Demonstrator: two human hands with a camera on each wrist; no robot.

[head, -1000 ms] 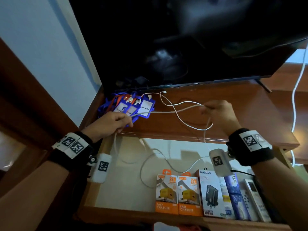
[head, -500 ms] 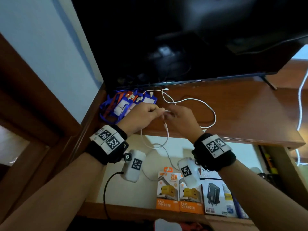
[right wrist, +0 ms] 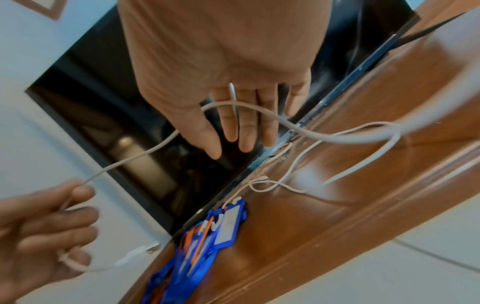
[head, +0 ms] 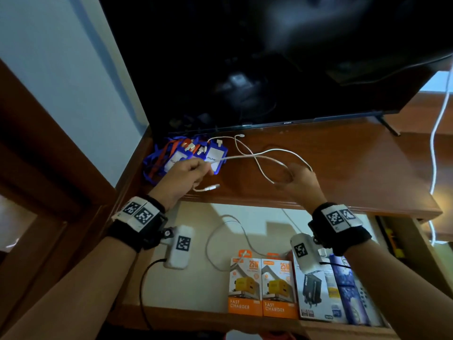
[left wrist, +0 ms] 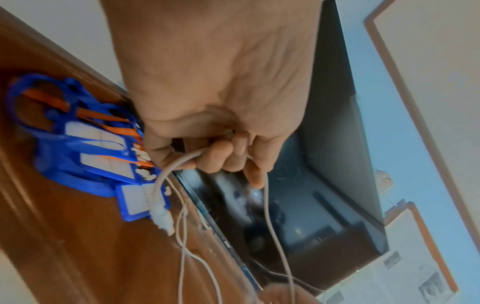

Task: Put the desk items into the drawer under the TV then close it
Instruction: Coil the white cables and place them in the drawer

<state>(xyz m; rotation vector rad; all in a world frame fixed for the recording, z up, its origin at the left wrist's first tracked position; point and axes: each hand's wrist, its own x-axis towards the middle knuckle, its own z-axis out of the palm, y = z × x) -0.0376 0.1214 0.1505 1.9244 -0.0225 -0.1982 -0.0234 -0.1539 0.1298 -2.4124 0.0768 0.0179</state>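
A white charging cable (head: 257, 157) runs in the air over the brown desk top (head: 343, 168) between my two hands. My left hand (head: 206, 168) grips it near its USB plug (head: 213, 187), which sticks out below the fist; the left wrist view shows the curled fingers (left wrist: 228, 156) round the cable (left wrist: 270, 216). My right hand (head: 291, 173) is held out with straight fingers (right wrist: 241, 131), and the cable (right wrist: 259, 109) lies across them. A thinner white cable (head: 241, 147) lies on the desk. Blue badge holders (head: 186, 155) with lanyards lie at the back left.
The drawer (head: 201, 285) under the desk stands open, with orange charger boxes (head: 246, 288), other boxes (head: 316, 290) and a white cable loop (head: 220, 241) inside. The TV (head: 269, 57) hangs low over the desk's back. A white wall cable (head: 438, 119) hangs at the right.
The hands were together at the desk's front edge; the right hand has moved right and opened, drawing the cable out between them. The left hand still holds the plug end.
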